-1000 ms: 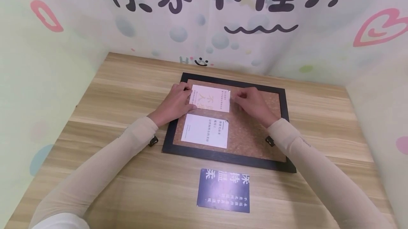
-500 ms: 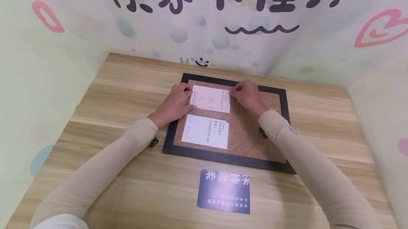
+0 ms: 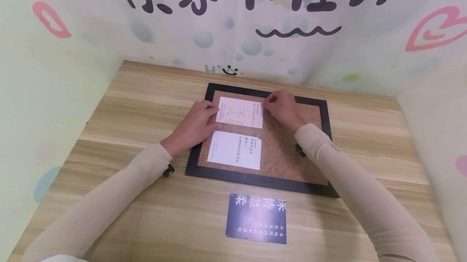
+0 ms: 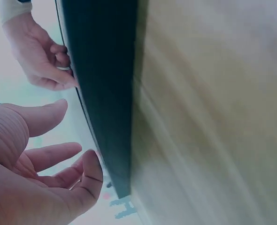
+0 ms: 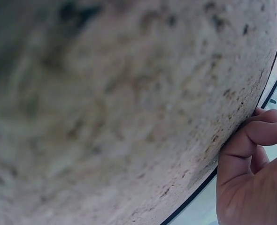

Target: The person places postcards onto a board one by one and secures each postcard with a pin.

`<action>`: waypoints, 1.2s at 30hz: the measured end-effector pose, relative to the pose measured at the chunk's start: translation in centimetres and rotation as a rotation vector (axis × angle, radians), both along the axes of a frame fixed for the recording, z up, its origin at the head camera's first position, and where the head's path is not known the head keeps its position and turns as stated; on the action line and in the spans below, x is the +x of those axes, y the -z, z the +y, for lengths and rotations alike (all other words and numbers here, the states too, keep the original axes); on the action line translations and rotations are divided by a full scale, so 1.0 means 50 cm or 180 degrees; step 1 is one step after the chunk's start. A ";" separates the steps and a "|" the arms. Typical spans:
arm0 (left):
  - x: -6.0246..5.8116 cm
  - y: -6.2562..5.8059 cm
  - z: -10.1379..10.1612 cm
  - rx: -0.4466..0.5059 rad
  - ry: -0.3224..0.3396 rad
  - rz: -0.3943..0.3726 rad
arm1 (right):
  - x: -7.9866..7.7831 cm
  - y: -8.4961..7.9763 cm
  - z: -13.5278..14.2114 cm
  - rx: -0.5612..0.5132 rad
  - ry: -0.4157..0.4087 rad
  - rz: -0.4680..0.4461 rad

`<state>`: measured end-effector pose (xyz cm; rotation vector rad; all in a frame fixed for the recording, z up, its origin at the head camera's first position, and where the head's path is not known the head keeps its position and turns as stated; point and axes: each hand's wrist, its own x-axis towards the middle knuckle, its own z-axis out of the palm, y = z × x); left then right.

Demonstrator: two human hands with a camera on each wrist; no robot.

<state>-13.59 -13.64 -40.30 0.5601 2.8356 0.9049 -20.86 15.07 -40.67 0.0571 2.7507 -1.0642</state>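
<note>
A framed corkboard (image 3: 292,148) lies flat on the table with two white cards pinned or placed on its left half. At the right edge of the upper white card (image 3: 240,112), my right hand (image 3: 282,108) pinches with its fingertips where a small thumbtack sits; the fingers hide the tack. In the right wrist view, the curled right fingers (image 5: 251,140) meet the cork surface. My left hand (image 3: 193,126) is at the card's left edge, over the black frame (image 3: 251,179). The left wrist view shows the left fingers (image 4: 89,176) loosely bent and apart, holding nothing.
The lower white card (image 3: 235,150) bears a silver thumbtack (image 3: 259,138) at its upper right corner. A dark blue card (image 3: 256,218) with white writing lies on the wooden table (image 3: 164,213) in front of the board. A printed wall sheet (image 3: 204,55) stands behind.
My right hand has moved left and away from me to the upper card's right corner, covering the tack seen there earlier. Lately my left hand has drawn back slightly to the left.
</note>
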 end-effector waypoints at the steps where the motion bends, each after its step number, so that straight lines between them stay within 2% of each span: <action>1: 0.007 -0.003 -0.001 0.0011 0.0010 0.0002 | 0.000 0.000 -0.001 0.0006 -0.0006 0.0007; 7: 0.049 -0.018 0.004 -0.0032 0.0120 0.0043 | 0.000 0.002 -0.001 0.0014 0.0003 0.0028; 17: 0.105 -0.024 0.017 0.0000 0.0245 0.0021 | 0.000 0.004 0.000 -0.0022 -0.0028 0.0069; 23: 0.125 -0.021 0.016 0.0066 0.0244 -0.0032 | 0.000 0.005 -0.001 -0.0004 -0.0030 0.0076; 36: 0.162 -0.014 0.016 -0.0018 0.0311 0.0001 | -0.002 0.005 0.001 -0.0030 -0.0074 0.0103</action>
